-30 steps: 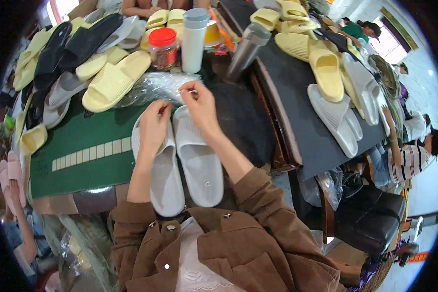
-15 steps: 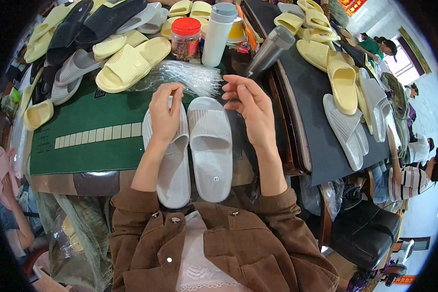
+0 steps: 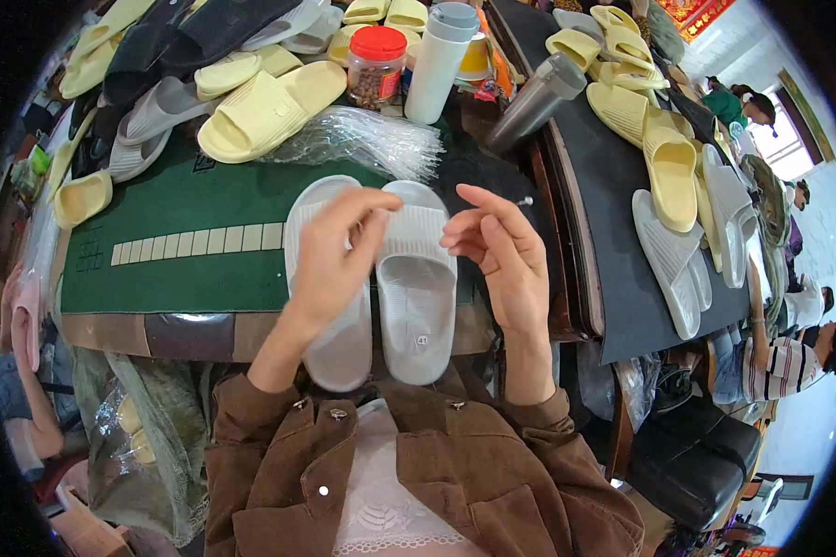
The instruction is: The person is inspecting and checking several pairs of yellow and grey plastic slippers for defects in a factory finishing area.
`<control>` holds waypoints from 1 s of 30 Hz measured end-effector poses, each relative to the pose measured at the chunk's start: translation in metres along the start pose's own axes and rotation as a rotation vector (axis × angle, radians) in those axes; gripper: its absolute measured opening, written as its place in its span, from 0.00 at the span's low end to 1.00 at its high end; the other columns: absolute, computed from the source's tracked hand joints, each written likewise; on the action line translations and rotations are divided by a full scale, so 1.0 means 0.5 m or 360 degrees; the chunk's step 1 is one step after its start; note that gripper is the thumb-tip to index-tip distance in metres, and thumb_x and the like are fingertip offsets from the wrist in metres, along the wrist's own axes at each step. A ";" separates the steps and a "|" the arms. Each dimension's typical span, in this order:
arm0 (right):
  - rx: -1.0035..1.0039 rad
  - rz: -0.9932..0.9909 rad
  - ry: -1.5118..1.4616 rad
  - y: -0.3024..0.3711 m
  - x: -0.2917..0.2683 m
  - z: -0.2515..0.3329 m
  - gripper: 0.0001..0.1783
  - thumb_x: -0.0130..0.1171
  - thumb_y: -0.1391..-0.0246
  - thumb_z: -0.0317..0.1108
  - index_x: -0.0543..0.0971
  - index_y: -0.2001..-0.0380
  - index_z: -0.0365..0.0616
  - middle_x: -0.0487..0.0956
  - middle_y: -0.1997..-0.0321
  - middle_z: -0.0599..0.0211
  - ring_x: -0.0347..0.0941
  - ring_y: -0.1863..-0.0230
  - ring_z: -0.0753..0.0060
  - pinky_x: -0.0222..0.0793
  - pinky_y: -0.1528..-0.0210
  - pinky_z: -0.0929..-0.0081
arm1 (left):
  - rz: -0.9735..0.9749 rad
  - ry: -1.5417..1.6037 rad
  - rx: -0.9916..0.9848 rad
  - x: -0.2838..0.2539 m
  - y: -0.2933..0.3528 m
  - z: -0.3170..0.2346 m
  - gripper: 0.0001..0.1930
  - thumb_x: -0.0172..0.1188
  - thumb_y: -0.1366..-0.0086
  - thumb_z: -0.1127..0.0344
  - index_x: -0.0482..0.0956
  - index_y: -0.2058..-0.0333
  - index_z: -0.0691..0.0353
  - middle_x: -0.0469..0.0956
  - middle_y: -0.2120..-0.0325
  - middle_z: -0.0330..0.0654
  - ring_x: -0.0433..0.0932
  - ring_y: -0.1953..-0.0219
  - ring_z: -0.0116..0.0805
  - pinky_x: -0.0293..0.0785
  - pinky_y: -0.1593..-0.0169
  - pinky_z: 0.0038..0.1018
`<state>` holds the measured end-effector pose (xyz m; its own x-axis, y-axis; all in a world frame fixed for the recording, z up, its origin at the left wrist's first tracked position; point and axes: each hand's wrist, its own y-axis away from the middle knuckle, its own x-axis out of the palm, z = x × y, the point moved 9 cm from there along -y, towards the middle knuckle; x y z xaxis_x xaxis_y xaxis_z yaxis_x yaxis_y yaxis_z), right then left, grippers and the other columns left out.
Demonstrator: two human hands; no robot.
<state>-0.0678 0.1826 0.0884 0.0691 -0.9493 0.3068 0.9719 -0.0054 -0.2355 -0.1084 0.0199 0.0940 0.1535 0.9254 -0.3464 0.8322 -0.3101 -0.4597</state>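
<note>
A pair of light grey slide sandals lies in front of me, toes pointing away. My left hand [image 3: 339, 255] is over the left slide [image 3: 339, 357] and hides much of its strap; its thumb and forefinger come together in a pinch. My right hand [image 3: 509, 255] is raised beside the right slide [image 3: 418, 311], fingers curled in and thumb bent against them. Whatever is in either hand is too thin or hidden to make out. A tiny white tip [image 3: 527, 200] shows just beyond my right hand. Behind the slides lies a bundle of clear plastic strands [image 3: 372, 139].
Yellow slides [image 3: 260, 116] and black slides [image 3: 218, 37] are heaped at the back left on the green mat [image 3: 176, 288]. A red-lidded jar [image 3: 376, 70], a white bottle [image 3: 437, 70] and a grey tumbler [image 3: 534, 102] stand behind. More slides [image 3: 669, 172] cover the dark table at right.
Both hands have come lower and nearer to me, and the left has moved right over the slides' straps. The whole view has shifted slightly.
</note>
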 end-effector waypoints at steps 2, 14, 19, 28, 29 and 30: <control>0.0030 0.0037 -0.0031 0.015 0.021 0.000 0.18 0.39 0.33 0.30 0.69 0.46 0.34 0.77 0.62 0.61 0.75 0.62 0.73 0.72 0.57 0.76 | 0.0232 0.0207 -0.0173 0.041 0.033 -0.017 0.13 0.56 0.40 0.73 0.74 0.55 0.64 0.77 0.67 0.39 0.72 0.73 0.24 0.68 0.69 0.20; -0.0548 -0.0226 -0.0203 0.078 -0.076 0.153 0.06 0.45 0.36 0.30 0.70 0.65 0.40 0.73 0.70 0.60 0.68 0.74 0.74 0.62 0.79 0.85 | 0.0328 -0.0072 0.0254 -0.010 0.110 -0.121 0.09 0.58 0.45 0.80 0.78 0.64 0.64 0.76 0.68 0.44 0.77 0.65 0.42 0.73 0.61 0.31; -0.0646 -0.0252 -0.0090 0.090 -0.113 0.181 0.04 0.47 0.37 0.30 0.71 0.64 0.42 0.69 0.65 0.62 0.66 0.72 0.73 0.59 0.77 0.85 | 0.0271 -0.0456 0.0456 -0.049 0.139 -0.124 0.11 0.59 0.51 0.78 0.77 0.65 0.64 0.76 0.65 0.43 0.76 0.63 0.43 0.73 0.59 0.34; 0.0057 -0.0091 0.0578 0.073 -0.052 0.126 0.20 0.53 0.47 0.20 0.67 0.50 0.41 0.72 0.75 0.68 0.67 0.83 0.83 0.61 0.83 0.90 | 0.0531 -0.0626 0.0417 -0.033 0.219 -0.075 0.10 0.59 0.51 0.75 0.76 0.67 0.62 0.76 0.66 0.41 0.75 0.63 0.40 0.72 0.59 0.32; 0.0302 0.0126 0.0821 0.075 -0.041 0.096 0.19 0.53 0.47 0.18 0.69 0.51 0.42 0.73 0.75 0.69 0.71 0.80 0.82 0.63 0.82 0.89 | 0.0598 -0.0580 0.0349 -0.024 0.226 -0.060 0.10 0.59 0.50 0.76 0.76 0.66 0.62 0.76 0.66 0.41 0.75 0.63 0.40 0.72 0.59 0.32; 0.0525 0.0336 0.0971 0.082 -0.025 0.060 0.12 0.52 0.45 0.19 0.73 0.57 0.40 0.73 0.74 0.69 0.71 0.79 0.83 0.64 0.81 0.88 | 0.0664 -0.0533 0.0281 -0.015 0.232 -0.047 0.10 0.58 0.50 0.76 0.76 0.66 0.62 0.76 0.66 0.41 0.75 0.63 0.40 0.72 0.59 0.32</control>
<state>-0.0221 0.2037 0.1028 0.2186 -0.9265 -0.3064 0.9756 0.2013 0.0873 -0.0006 -0.0177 0.0624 0.2486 0.6058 -0.7558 0.6309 -0.6933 -0.3482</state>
